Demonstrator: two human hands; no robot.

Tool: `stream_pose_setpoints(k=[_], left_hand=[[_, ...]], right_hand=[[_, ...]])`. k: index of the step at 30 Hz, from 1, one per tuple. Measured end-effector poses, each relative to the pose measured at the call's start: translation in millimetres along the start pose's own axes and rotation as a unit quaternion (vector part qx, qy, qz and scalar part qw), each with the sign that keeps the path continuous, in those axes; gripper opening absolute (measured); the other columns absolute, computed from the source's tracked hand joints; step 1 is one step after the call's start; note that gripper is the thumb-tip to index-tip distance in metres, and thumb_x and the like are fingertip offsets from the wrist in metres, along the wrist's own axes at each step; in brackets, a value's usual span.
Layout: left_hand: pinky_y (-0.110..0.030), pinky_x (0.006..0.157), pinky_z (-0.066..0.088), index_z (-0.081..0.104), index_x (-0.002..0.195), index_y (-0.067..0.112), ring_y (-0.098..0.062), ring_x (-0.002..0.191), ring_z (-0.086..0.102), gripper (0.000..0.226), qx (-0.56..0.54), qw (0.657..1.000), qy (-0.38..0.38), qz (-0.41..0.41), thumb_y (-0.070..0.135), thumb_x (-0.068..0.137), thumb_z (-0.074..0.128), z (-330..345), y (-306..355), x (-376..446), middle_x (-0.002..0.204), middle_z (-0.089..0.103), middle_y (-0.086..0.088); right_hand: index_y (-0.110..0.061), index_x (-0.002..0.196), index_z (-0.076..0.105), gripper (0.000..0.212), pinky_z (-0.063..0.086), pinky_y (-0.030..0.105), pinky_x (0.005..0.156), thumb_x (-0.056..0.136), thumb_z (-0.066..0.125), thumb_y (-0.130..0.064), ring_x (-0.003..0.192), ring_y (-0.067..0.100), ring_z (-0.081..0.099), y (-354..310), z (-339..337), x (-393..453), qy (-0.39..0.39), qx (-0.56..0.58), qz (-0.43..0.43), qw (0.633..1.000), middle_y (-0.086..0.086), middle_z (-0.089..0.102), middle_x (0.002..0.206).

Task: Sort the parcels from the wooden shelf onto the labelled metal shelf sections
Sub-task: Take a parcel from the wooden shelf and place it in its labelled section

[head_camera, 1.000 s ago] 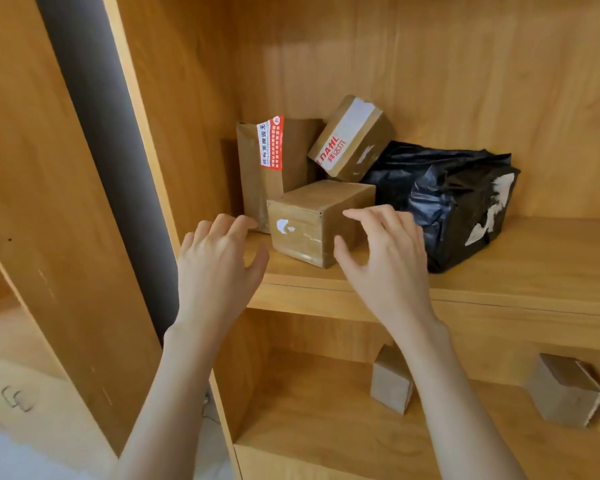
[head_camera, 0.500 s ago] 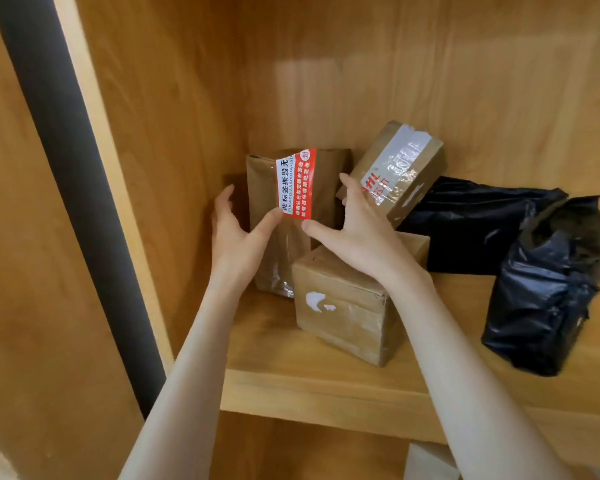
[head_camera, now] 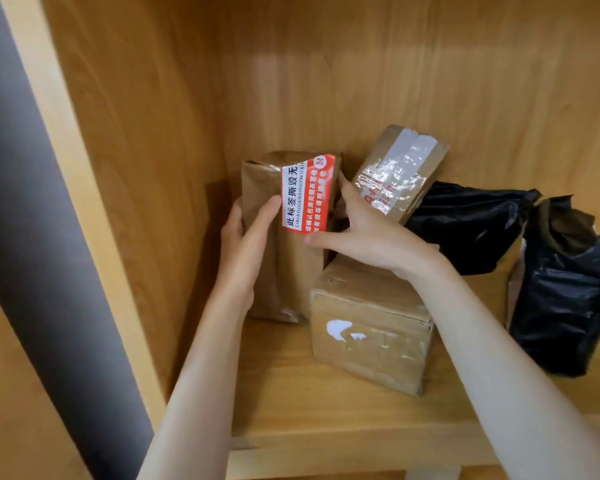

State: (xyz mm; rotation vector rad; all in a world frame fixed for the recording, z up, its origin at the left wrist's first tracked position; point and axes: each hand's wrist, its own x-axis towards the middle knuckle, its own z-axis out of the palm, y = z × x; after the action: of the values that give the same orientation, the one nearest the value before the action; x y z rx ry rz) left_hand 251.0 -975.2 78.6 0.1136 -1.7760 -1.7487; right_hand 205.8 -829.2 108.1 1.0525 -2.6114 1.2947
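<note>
A tall brown paper parcel (head_camera: 288,268) with a red and white label stands upright at the back left of the wooden shelf (head_camera: 326,427). My left hand (head_camera: 246,251) grips its left edge, thumb across the front. My right hand (head_camera: 368,233) holds its right edge, thumb on the front and fingers behind. A taped cardboard box (head_camera: 368,330) with a white mark sits in front, under my right wrist. A second taped box (head_camera: 399,171) leans tilted behind my right hand.
Two black plastic-wrapped parcels lie to the right, one (head_camera: 465,223) at the back and one (head_camera: 565,292) nearer the front. The shelf's wooden side wall (head_camera: 136,168) stands close on the left, with a dark grey post (head_camera: 25,237) beyond it.
Both hands reached in from the shelf's front edge to the tall labelled parcel and closed on its two sides. The view moved closer to the shelf.
</note>
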Motion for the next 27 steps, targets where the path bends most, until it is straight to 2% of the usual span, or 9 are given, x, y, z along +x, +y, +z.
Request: stream_pose_setpoints(k=[3,6,10,12,16,18,21,24,27], left_hand=[[-0.006,0.066,0.04,0.045,0.122,0.042,0.012,0.091,0.054,0.035,0.0,0.999,0.003,0.034,0.044,0.09,0.057,-1,9,-4,0.102,0.055,0.03],[-0.006,0.072,0.045,0.045,0.122,0.042,0.016,0.092,0.056,0.035,0.008,0.996,0.011,0.084,0.041,0.09,0.059,-4,23,-12,0.102,0.056,0.032],[-0.015,0.086,0.05,0.048,0.133,0.026,0.006,0.105,0.058,0.044,0.032,0.983,0.02,0.181,0.034,0.091,0.061,-7,49,-29,0.118,0.061,0.017],[-0.02,0.089,0.051,0.047,0.134,0.021,0.0,0.11,0.059,0.046,0.052,0.971,0.023,0.233,0.032,0.092,0.061,-4,65,-44,0.122,0.061,0.01],[-0.025,0.09,0.051,0.046,0.134,0.016,-0.003,0.112,0.058,0.046,0.09,0.943,0.032,0.319,0.03,0.093,0.061,12,94,-83,0.122,0.061,0.009],[-0.027,0.093,0.05,0.044,0.135,0.013,-0.006,0.116,0.056,0.048,0.119,0.928,0.036,0.353,0.031,0.093,0.06,29,105,-106,0.127,0.059,0.004],[-0.019,0.091,0.049,0.042,0.138,0.016,-0.007,0.12,0.053,0.051,0.149,0.914,0.05,0.373,0.033,0.093,0.059,62,117,-146,0.134,0.053,0.002],[-0.033,0.094,0.051,0.04,0.14,0.02,-0.016,0.122,0.051,0.056,0.174,0.908,0.059,0.376,0.041,0.091,0.059,105,120,-187,0.136,0.051,0.0],[-0.043,0.094,0.049,0.041,0.139,0.022,-0.02,0.123,0.051,0.056,0.183,0.903,0.047,0.387,0.043,0.09,0.058,158,116,-225,0.134,0.052,0.003]], right_hand=[[-0.025,0.153,-0.01,0.107,0.035,0.04,0.11,0.083,0.071,-0.034,0.133,0.014,0.042,-5,2,-3,0.03,0.022,-0.025,0.999,-0.003,0.034,0.152],[-0.023,0.154,0.0,0.1,0.036,0.032,0.109,0.084,0.072,-0.028,0.126,0.004,0.045,-17,0,-12,0.068,0.05,-0.071,0.994,-0.009,0.045,0.143],[-0.023,0.149,0.02,0.084,0.045,0.025,0.099,0.083,0.073,-0.02,0.108,-0.004,0.056,-31,-3,-28,0.118,0.097,-0.125,0.98,-0.015,0.056,0.124],[-0.022,0.146,0.025,0.079,0.048,0.024,0.095,0.083,0.073,-0.02,0.106,-0.002,0.058,-37,-8,-41,0.135,0.127,-0.148,0.972,-0.014,0.058,0.12],[-0.017,0.141,0.031,0.07,0.05,0.015,0.086,0.084,0.072,-0.018,0.104,-0.004,0.059,-43,-27,-79,0.15,0.192,-0.186,0.952,-0.012,0.058,0.118],[-0.019,0.137,0.035,0.066,0.05,0.015,0.084,0.083,0.073,-0.015,0.103,-0.002,0.061,-40,-42,-102,0.158,0.224,-0.204,0.94,-0.01,0.06,0.116],[-0.029,0.126,0.038,0.059,0.05,0.018,0.086,0.082,0.073,-0.011,0.103,-0.001,0.061,-24,-68,-140,0.15,0.259,-0.228,0.926,-0.015,0.062,0.11],[-0.035,0.117,0.04,0.056,0.049,0.017,0.084,0.078,0.073,-0.012,0.103,-0.001,0.062,2,-100,-183,0.139,0.301,-0.24,0.912,-0.016,0.063,0.108],[-0.027,0.123,0.042,0.058,0.049,0.021,0.088,0.076,0.074,-0.014,0.107,0.006,0.062,36,-135,-228,0.141,0.326,-0.234,0.905,-0.005,0.063,0.115]])
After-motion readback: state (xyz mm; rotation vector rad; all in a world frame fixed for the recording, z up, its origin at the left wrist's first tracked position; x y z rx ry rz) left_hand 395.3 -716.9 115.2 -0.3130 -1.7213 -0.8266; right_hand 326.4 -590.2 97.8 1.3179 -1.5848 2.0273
